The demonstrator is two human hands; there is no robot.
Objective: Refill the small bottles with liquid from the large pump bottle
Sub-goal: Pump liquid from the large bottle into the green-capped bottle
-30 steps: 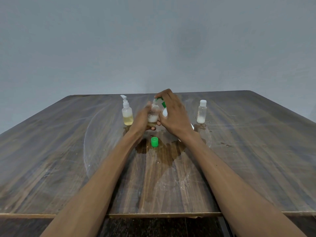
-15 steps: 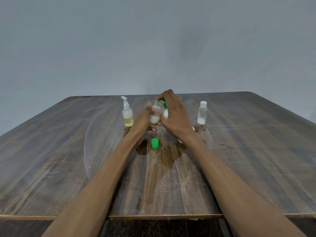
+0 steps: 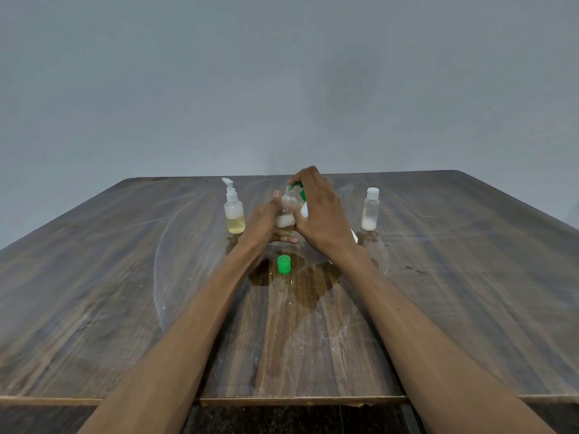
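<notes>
1. The left hand [image 3: 262, 221] grips a small clear bottle [image 3: 286, 214], uncapped, with white liquid in its lower part, held just above the table [image 3: 94, 292] at mid-distance.
2. The right hand [image 3: 319, 214] is wrapped round the large pump bottle [image 3: 303, 210], white with a green pump top, tilted toward the small bottle's mouth.
3. A green cap [image 3: 284, 265] stands on a wet patch just nearer than the hands.
4. A yellow-filled pump bottle [image 3: 234, 211] stands to the left, and a capped small bottle [image 3: 370, 209] to the right.
5. Compared with half a second ago, hands and bottles sit almost unchanged.
</notes>
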